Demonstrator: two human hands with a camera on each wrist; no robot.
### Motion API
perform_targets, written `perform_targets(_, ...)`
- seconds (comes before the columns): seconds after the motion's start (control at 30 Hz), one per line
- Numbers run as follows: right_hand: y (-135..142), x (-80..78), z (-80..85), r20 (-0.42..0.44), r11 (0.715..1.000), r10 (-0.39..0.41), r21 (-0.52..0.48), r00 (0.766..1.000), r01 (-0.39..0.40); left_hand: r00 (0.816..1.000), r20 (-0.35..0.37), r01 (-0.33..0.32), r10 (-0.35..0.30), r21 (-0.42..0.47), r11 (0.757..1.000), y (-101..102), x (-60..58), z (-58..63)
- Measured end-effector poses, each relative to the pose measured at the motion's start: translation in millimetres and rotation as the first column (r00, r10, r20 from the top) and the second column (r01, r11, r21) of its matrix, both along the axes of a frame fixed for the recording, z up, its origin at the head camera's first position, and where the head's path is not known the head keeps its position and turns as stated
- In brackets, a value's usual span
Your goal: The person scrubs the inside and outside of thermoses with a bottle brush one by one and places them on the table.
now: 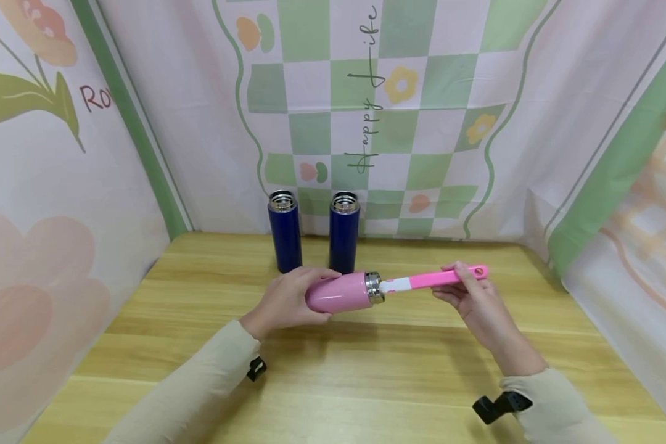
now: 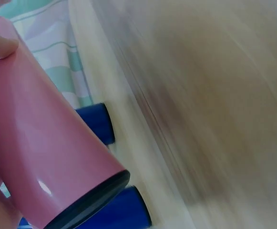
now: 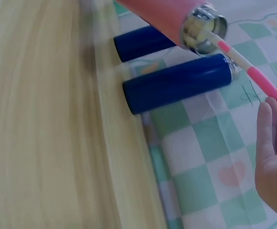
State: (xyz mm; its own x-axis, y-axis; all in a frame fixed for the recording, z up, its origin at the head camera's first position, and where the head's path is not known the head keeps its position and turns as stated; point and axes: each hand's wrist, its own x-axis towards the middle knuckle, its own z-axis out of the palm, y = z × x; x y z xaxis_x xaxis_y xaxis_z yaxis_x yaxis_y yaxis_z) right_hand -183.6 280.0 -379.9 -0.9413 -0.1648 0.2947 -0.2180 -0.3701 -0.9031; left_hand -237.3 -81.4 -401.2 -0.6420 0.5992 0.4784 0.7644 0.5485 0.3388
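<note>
A pink thermos bottle [image 1: 341, 293] lies tilted on its side above the table, its steel mouth facing right. My left hand [image 1: 290, 300] grips it around the base end. In the left wrist view the bottle [image 2: 47, 129] shows its dark bottom. My right hand [image 1: 474, 302] pinches the pink handle of a bottle brush [image 1: 438, 280] between thumb and fingers. The brush's white neck enters the bottle's mouth. In the right wrist view pale brush material [image 3: 198, 31] shows inside the opening; the rest of the brush head is hidden.
Two dark blue bottles without lids stand upright near the back of the wooden table [image 1: 377, 382], a left one [image 1: 285, 237] and a right one [image 1: 344, 237]. Behind them hangs a green-and-white checked curtain [image 1: 349, 86]. Printed cloth also hangs at both sides.
</note>
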Motion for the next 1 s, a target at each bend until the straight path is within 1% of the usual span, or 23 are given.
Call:
perform_targets(0.13,-14.5,-1.3,-2.3,0.000,0.997,0.033,0.073,0.999,-0.033,1.000,0.001,0.018,-0.018,-0.015,1.000,7.3,1.6,2.6)
perform_targets(0.33,-26.1,-1.5,-4.5,0.018,0.993,0.001,0.115,1.000,-0.004,1.000,0.027,0.001,0.000,-0.006,1.000,12.2,2.8,3.0)
perform_targets(0.47,-30.2,-1.4,-3.8,0.041,0.989,-0.020,0.146,0.999,0.014,1.000,0.021,-0.006,0.006,0.002,1.000,14.0,2.9,4.0)
perform_targets(0.67,-36.2,-0.4,-2.0,0.050,0.988,-0.070,0.143,0.996,0.062,1.000,0.005,-0.005,0.005,0.017,1.000,14.1,4.0,4.1)
perform_targets(0.87,-34.4,3.4,0.6,0.036,0.980,-0.133,0.152,0.990,0.126,1.000,0.014,0.005,-0.005,0.019,1.000,11.4,2.7,1.6)
perform_targets(0.93,-31.5,4.4,1.2,0.018,0.983,-0.133,0.133,0.991,0.130,1.000,0.016,-0.001,0.001,0.020,1.000,9.8,1.8,1.2)
perform_targets(1.0,-28.3,5.1,1.9,-0.003,0.989,-0.120,0.090,0.993,0.120,1.000,0.012,-0.006,0.005,0.022,1.000,8.2,0.5,0.9)
